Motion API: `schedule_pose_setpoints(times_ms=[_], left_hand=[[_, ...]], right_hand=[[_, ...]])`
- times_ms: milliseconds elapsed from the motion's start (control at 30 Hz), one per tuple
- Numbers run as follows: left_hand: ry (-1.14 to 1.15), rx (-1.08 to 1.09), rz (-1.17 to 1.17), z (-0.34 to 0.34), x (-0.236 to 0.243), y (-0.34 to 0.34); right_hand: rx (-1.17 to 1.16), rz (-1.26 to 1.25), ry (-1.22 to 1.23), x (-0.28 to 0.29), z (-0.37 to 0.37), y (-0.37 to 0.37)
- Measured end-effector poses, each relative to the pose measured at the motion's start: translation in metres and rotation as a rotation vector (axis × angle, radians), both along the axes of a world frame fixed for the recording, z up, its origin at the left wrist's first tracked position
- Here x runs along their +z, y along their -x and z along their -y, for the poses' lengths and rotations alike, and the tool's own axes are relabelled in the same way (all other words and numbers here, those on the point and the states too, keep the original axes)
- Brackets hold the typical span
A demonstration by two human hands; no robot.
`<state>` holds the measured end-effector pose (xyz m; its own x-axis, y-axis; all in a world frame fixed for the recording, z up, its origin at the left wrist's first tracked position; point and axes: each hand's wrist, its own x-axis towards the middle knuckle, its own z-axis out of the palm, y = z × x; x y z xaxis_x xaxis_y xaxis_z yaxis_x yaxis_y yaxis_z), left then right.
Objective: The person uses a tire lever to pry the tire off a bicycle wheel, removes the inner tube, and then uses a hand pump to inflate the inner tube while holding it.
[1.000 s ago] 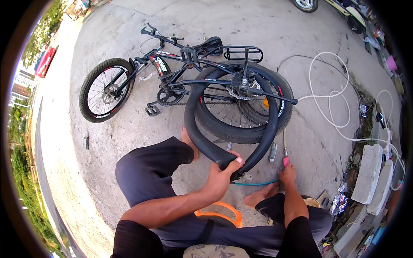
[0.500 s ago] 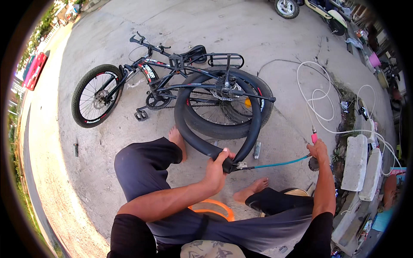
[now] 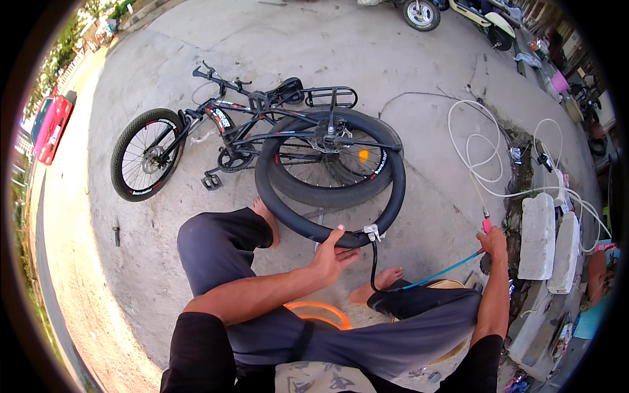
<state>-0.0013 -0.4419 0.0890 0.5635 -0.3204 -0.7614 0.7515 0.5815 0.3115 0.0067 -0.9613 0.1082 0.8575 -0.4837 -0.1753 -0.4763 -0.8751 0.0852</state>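
Note:
A black bicycle inner tube (image 3: 288, 216), puffed into a ring, lies partly over the rear wheel of a bicycle (image 3: 246, 131) on its side. My left hand (image 3: 331, 254) holds the tube's near edge, thumb on top and fingers stretched beneath. Just right of it, a silver clip-on air chuck (image 3: 372, 232) sits at the tube, its valve hidden. From the chuck a black and blue hose (image 3: 442, 276) curves to a tyre inflator in my right hand (image 3: 495, 245). Its pink connector (image 3: 486, 225) shows above my fist; the dark round gauge (image 3: 485, 264) is below.
A white air line (image 3: 481, 177) coils on the concrete at the right. Pale blocks (image 3: 537, 236) stand along the right edge. An orange ring (image 3: 321, 314) lies between my legs. A small dark tool (image 3: 116, 232) is at the left. Scooters (image 3: 422, 14) stand at the back.
The inner tube's near edge has lifted away from me and its ring looks rounder. My left hand has moved off the valve area to the tube's side, leaving the chuck visible and the hose sagging.

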Motion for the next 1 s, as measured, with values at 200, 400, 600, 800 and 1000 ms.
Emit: schedule_pose_setpoints(times_ms=[200, 400, 600, 800, 1000], left_hand=[[-0.183, 0.308, 0.109, -0.028, 0.005, 0.003], [-0.214, 0.562, 0.197, -0.07, 0.021, -0.036], [-0.202, 0.549, 0.236, -0.071, 0.017, -0.044], [0.045, 0.111, 0.036, -0.014, 0.036, 0.002], [-0.103, 0.06, 0.091, -0.033, 0.012, -0.007]], right_hand=[[-0.06, 0.051, -0.027, -0.003, -0.008, -0.005], [-0.053, -0.095, -0.039, -0.011, -0.003, -0.006], [0.014, -0.152, -0.021, -0.003, -0.014, -0.02], [0.013, -0.157, 0.044, -0.011, -0.019, -0.029], [0.079, -0.134, 0.07, -0.013, -0.02, -0.023]])
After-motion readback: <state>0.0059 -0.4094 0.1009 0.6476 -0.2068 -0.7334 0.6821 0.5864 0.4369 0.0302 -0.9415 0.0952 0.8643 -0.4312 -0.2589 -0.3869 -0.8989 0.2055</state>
